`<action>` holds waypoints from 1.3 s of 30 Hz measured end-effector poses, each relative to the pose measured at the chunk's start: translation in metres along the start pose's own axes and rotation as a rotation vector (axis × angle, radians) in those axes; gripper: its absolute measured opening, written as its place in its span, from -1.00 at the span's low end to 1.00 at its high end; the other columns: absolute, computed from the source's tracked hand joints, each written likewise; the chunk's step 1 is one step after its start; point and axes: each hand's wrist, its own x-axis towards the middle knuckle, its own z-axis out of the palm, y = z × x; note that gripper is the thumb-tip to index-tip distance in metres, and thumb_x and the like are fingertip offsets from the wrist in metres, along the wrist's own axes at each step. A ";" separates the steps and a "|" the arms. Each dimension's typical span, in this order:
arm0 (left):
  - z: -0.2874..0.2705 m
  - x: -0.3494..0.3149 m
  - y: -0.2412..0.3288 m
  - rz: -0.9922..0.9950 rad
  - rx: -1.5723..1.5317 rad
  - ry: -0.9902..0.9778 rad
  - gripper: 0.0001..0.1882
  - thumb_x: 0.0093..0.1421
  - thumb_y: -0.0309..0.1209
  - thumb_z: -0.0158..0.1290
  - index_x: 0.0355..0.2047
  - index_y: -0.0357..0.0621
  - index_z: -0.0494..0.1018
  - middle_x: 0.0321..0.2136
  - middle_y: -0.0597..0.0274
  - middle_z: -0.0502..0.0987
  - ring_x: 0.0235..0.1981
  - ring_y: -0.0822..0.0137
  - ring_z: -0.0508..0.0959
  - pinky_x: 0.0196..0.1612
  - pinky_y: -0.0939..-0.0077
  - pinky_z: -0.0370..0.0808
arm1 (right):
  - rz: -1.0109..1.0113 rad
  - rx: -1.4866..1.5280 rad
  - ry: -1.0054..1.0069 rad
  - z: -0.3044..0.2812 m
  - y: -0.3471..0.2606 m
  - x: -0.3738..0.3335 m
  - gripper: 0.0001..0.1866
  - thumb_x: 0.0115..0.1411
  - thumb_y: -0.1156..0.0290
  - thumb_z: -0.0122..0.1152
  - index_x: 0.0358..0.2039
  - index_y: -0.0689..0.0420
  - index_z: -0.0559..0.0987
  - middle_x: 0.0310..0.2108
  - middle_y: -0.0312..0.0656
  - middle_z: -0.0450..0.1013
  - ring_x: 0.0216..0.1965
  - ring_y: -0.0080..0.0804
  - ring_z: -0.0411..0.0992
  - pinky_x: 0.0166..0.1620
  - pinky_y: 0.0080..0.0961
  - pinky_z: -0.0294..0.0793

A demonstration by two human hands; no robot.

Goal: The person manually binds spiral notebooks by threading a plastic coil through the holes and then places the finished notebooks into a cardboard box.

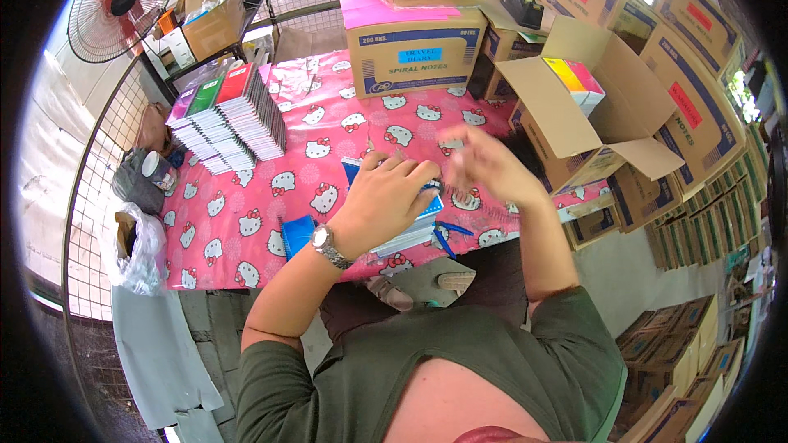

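A stack of blue-covered notebooks [408, 238] stands near the front edge of the table. My left hand [390, 189], with a metal watch on its wrist, is bent over the top notebook and grips it; the fingers hide much of its cover. Just to the right, my right hand [484, 166] is raised above the cloth, slightly blurred, its fingers apart with nothing visible in them. Blue-handled pliers [451, 236] lie against the right side of the stack. Left of it, partly behind my left wrist, is another blue notebook [298, 236].
Tall stacks of spiral notebooks [230, 119] stand at the left on the pink patterned tablecloth [316, 150]. A closed carton [414, 53] is at the back, an open carton [566, 111] at the right. A plastic bag [138, 250] and a fan [123, 2] are at the left.
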 end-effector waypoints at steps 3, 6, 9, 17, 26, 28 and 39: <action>-0.004 0.002 -0.002 -0.003 0.005 -0.032 -0.79 0.30 -0.28 0.04 -0.12 -0.07 0.43 -0.31 0.09 0.58 -0.20 0.04 0.54 0.09 0.12 0.33 | -0.109 -0.389 0.163 -0.014 0.166 0.073 -0.50 -0.02 0.40 0.37 -0.02 0.16 0.50 -0.11 0.06 0.54 -0.05 0.07 0.51 0.02 -0.22 0.51; 0.006 0.031 -0.008 0.104 -0.138 -0.102 -0.77 0.30 -0.24 0.05 -0.12 -0.07 0.44 -0.25 0.12 0.58 -0.12 0.08 0.54 0.22 -0.01 0.23 | -0.252 -0.825 -0.088 -0.030 0.320 0.064 -0.51 -0.17 0.31 0.43 -0.17 0.13 0.56 0.02 0.09 0.50 0.09 0.09 0.43 0.11 -0.09 0.45; 0.007 0.019 -0.008 0.062 -0.079 -0.060 -0.73 0.30 -0.18 0.05 -0.13 -0.06 0.46 -0.17 0.18 0.57 0.00 0.09 0.51 0.32 -0.20 0.05 | -0.243 -0.799 -0.086 -0.013 0.334 0.063 -0.52 -0.23 0.27 0.46 -0.22 0.10 0.58 0.05 0.05 0.48 0.09 0.04 0.41 0.14 -0.10 0.40; 0.012 -0.012 -0.018 -0.184 0.010 0.212 -0.61 0.06 -0.16 0.29 -0.23 -0.12 0.48 -0.27 0.12 0.49 -0.08 -0.03 0.42 0.07 0.03 0.34 | -0.240 0.686 -0.647 -0.035 0.032 0.045 -0.36 0.09 0.05 0.34 0.09 0.20 0.51 0.04 -0.18 0.44 0.07 -0.39 0.38 0.18 -0.42 0.32; 0.011 0.001 -0.024 -0.090 -0.065 0.211 -0.67 0.02 -0.27 0.30 -0.31 -0.18 0.48 -0.27 0.08 0.47 -0.13 0.01 0.45 -0.06 0.17 0.44 | -0.117 -0.081 -0.609 -0.051 0.002 0.039 -0.28 0.11 -0.12 0.23 0.06 0.27 0.52 0.07 -0.08 0.38 0.14 -0.26 0.32 0.24 -0.29 0.22; 0.007 -0.001 -0.028 -0.106 -0.103 0.214 -0.69 0.01 -0.32 0.28 -0.28 -0.19 0.49 -0.24 0.06 0.47 -0.12 0.01 0.45 -0.05 0.18 0.44 | -0.223 -0.042 -0.563 -0.051 -0.004 0.037 -0.32 0.13 -0.10 0.21 0.00 0.28 0.55 0.08 -0.09 0.34 0.18 -0.26 0.27 0.25 -0.26 0.18; 0.006 -0.016 -0.049 -0.165 -0.006 0.208 -0.68 0.14 -0.22 0.23 -0.22 -0.16 0.48 -0.19 0.10 0.51 -0.09 0.02 0.47 0.00 0.13 0.39 | -0.032 0.290 -0.601 -0.056 0.009 0.061 -0.21 0.02 -0.19 0.28 0.02 0.26 0.48 0.08 -0.02 0.35 0.08 -0.21 0.40 0.16 -0.21 0.35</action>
